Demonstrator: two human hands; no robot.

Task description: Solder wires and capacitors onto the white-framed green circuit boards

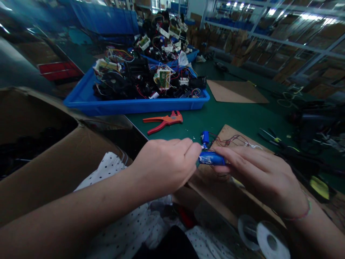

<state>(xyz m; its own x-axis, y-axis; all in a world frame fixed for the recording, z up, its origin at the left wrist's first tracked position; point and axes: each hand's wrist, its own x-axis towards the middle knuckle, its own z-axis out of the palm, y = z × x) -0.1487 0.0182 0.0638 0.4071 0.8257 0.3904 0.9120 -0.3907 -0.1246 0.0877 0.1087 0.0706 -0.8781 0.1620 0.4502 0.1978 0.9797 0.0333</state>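
A blue battery cell [212,158] with a torn-looking, whitish patch on its wrap lies between the thumb and fingers of my right hand [258,176]. My left hand [169,162] is closed in a fist-like pinch against the cell's left end; its fingertips are hidden, so what it pinches does not show. Just beyond them, a second blue cell [205,136] with thin wires rests on the green table, near the edge of a brown board [229,135]. Red and dark wires [234,139] run over that board. Orange-red wire strippers [165,120] lie behind my left hand.
A blue tray [134,107] heaped with electronic parts stands behind, with another piled tray [195,54] further back. An open cardboard box [35,165] is at left. At right lie a cardboard sheet [238,91], pliers [269,136] and dark equipment [315,122]. Spools [272,239] sit low right.
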